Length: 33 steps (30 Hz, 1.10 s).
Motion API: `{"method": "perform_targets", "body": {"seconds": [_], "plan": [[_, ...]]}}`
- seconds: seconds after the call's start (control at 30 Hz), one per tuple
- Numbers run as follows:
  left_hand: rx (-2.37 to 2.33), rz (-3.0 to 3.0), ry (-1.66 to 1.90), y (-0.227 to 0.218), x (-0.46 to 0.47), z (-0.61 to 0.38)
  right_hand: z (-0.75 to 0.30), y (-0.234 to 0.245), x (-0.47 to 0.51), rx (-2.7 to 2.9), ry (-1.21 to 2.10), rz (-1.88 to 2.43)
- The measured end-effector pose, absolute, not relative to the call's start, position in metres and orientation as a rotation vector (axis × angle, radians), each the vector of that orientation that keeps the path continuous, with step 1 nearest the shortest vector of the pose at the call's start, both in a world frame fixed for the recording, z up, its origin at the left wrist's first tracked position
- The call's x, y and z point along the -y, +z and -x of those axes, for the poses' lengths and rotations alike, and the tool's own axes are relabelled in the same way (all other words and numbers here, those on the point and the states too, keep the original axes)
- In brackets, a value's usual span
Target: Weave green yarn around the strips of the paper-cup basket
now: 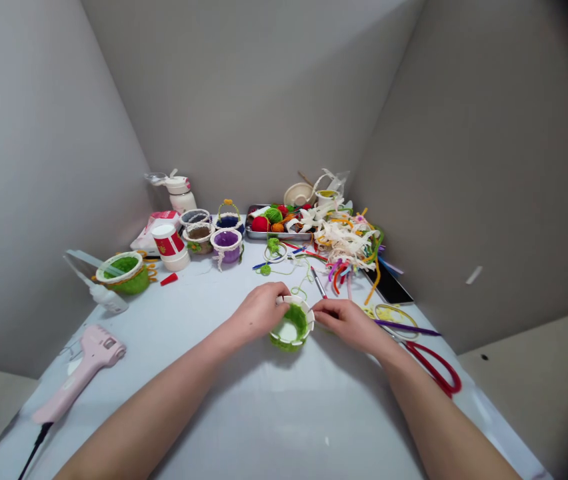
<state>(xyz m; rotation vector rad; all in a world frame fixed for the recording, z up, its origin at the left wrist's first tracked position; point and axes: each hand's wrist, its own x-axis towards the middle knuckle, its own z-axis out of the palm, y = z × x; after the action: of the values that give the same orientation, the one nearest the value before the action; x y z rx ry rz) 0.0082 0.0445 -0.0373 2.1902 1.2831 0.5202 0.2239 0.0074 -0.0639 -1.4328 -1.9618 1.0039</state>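
Note:
In the middle of the table stands a small paper cup [289,332], its white wall cut into strips with green yarn woven between them. My left hand [263,310] grips its left rim, thumb inside. At the right rim, my right hand [343,321] has thumb and finger pinched together; what lies between them is too small to make out. A thin green strand [298,291] runs behind the cup toward a small green yarn ball [265,269].
A pink glue gun [81,373] lies at left, near a green basket [129,273] and a glue bottle [107,298]. Finished little baskets [227,247] stand behind. A tray [279,235] holds yarn balls. Yarn scraps [344,237], a phone [389,285] and red-handled scissors [434,367] lie right.

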Motion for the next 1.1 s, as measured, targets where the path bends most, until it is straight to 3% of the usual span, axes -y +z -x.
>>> {"method": "perform_targets", "body": {"seconds": [0.17,0.4,0.67,0.87,1.1], "plan": [[-1.274,-2.2,0.598,-0.036,-0.048,-0.01,-0.221,-0.064,-0.008,1.949,0.994,1.421],[-1.312,-2.201,0.408,-0.031,-0.055,-0.009,-0.218,-0.063,-0.008,1.933,0.966,1.443],[-1.026,-2.36,0.225,-0.015,-0.068,-0.019,-0.222,-0.062,-0.008,1.935,0.952,1.447],[-1.141,-2.393,0.151,-0.007,-0.06,-0.016,-0.225,-0.061,-0.009,1.89,0.985,1.42],[-1.035,-2.298,0.265,-0.02,-0.063,-0.018,-0.223,-0.06,-0.007,1.877,1.035,1.408]]}}
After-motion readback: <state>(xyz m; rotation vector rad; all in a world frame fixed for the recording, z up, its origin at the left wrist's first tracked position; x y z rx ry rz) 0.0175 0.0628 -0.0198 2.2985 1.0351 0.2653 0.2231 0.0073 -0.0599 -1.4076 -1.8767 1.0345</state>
